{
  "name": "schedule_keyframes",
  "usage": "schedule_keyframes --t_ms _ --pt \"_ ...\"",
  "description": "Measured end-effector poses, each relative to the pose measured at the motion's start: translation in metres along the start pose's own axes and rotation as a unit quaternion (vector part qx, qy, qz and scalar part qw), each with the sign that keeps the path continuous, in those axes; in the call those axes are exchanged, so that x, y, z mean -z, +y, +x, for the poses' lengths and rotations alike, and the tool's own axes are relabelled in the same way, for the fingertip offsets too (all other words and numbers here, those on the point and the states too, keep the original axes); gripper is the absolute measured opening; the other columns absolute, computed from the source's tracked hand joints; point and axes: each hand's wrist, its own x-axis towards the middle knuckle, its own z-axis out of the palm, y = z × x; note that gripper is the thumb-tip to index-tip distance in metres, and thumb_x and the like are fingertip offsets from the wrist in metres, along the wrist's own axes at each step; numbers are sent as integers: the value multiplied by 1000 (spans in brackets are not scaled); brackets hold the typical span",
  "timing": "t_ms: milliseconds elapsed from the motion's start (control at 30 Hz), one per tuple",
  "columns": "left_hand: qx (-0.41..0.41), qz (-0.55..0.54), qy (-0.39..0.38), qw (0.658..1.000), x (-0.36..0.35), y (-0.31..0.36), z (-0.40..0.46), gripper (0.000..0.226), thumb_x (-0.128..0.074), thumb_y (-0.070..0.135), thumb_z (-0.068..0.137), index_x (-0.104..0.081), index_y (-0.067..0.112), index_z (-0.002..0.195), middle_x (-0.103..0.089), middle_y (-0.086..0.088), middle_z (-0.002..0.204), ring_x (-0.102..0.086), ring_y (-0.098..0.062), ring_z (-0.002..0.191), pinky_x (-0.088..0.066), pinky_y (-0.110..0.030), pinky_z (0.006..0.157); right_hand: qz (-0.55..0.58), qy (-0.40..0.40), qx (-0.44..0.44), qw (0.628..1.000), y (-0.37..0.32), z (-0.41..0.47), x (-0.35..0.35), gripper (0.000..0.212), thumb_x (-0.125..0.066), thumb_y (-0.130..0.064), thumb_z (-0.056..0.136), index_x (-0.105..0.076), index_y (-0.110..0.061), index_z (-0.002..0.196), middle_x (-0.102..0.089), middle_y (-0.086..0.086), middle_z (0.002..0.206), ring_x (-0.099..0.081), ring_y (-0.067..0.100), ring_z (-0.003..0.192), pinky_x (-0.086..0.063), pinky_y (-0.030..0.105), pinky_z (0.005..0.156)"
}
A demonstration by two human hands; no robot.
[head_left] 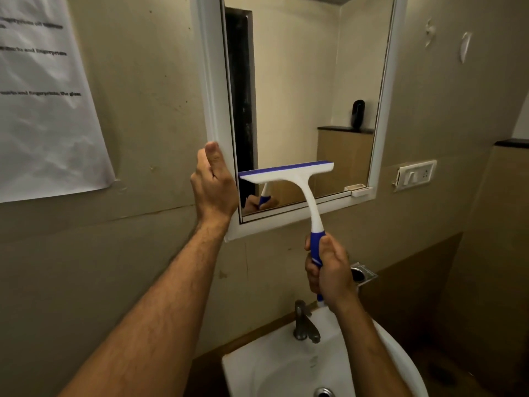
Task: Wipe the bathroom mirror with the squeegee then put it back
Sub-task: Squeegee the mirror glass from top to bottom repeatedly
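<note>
While the right hand grips the blue handle of the squeegee with fingers wrapped round it, the left hand holds the white frame at the mirror's lower left side, thumb up along its edge and fingers curled behind it. The squeegee's blade sits low on the glass, lying across the left half and tilted a little, its left end near the left hand and just above the bottom frame. I would say the wiping is under way, with a pass near its low end; whether the blade presses the glass or hangs just off it I cannot tell. Next comes lifting the blade up and over to the right half, which it does not cover now, with even pressure. Below, a white sink with a tap stands near; where the squeegee belongs is not shown.
</note>
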Motion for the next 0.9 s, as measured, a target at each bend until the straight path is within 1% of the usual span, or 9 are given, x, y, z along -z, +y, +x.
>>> schedule_keyframes --t_ms 133,233,367,467,533,600,767,833,900 --pt "2 -1 4 1000 0 0 1 28 -24 42 104 -35 44 78 -32 23 67 -37 35 56 -25 10 50 -17 11 -4 1000 21 -9 3 33 -29 -33 100 -54 -14 91 -46 -5 54 -40 1 40 -36 16 39" --pt "2 -1 8 1000 -1 -1 2 29 -24 42 104 -35 45 77 -32 25 68 -37 35 59 -25 10 53 -23 8 -17 1000 36 -21 7 32 -28 -27 100 -53 -12 88 -43 2 57 -40 1 40 -35 16 39" --pt "13 1 10 1000 -1 -3 3 35 -23 43 104 -50 35 83 -31 27 68 -37 35 61 -25 10 55 -13 7 -20 1000 34 -25 7 32 -30 -31 99 -55 -13 90 -44 -1 56 -39 2 41 -35 18 40" --pt "1 1 7 1000 -2 -2 2 30 -23 43 104 -38 44 77 -31 24 67 -36 36 57 -25 11 52 12 2 -22 1000 22 -18 1 36 -29 -38 99 -57 -16 93 -45 -6 52 -39 4 42 -35 21 41" --pt "-2 0 2 1000 -1 -1 2 28 -23 43 103 -35 45 78 -31 24 67 -36 35 56 -24 10 50 14 5 -15 1000 17 -14 -4 37 -28 -39 99 -57 -17 93 -45 -6 49 -38 4 41 -35 20 40" --pt "0 4 4 1000 -1 -2 2 29 -23 43 103 -35 45 77 -33 23 68 -37 35 57 -25 10 52 16 18 -7 1000 20 -14 -9 36 -28 -36 100 -56 -15 91 -44 -5 50 -38 4 40 -34 20 38" --pt "-6 9 2 1000 -1 -4 3 29 -23 41 104 -36 44 77 -33 24 68 -38 34 58 -26 10 52 31 23 -12 999 39 -25 -9 34 -27 -24 100 -53 -6 89 -39 5 57 -36 5 39 -32 19 38" --pt "-7 10 -1 1000 -1 -6 3 29 -22 42 103 -36 43 78 -34 22 67 -39 32 57 -28 8 50 39 20 -10 999 36 -24 -6 34 -28 -26 100 -54 -7 88 -39 4 57 -36 5 40 -32 20 38" --pt "-2 16 -4 1000 -1 -7 3 31 -20 45 102 -40 39 80 -37 18 64 -43 25 53 -31 2 46 47 17 -10 999 26 -19 -4 35 -30 -33 99 -56 -11 91 -42 -1 54 -36 6 40 -32 20 38"
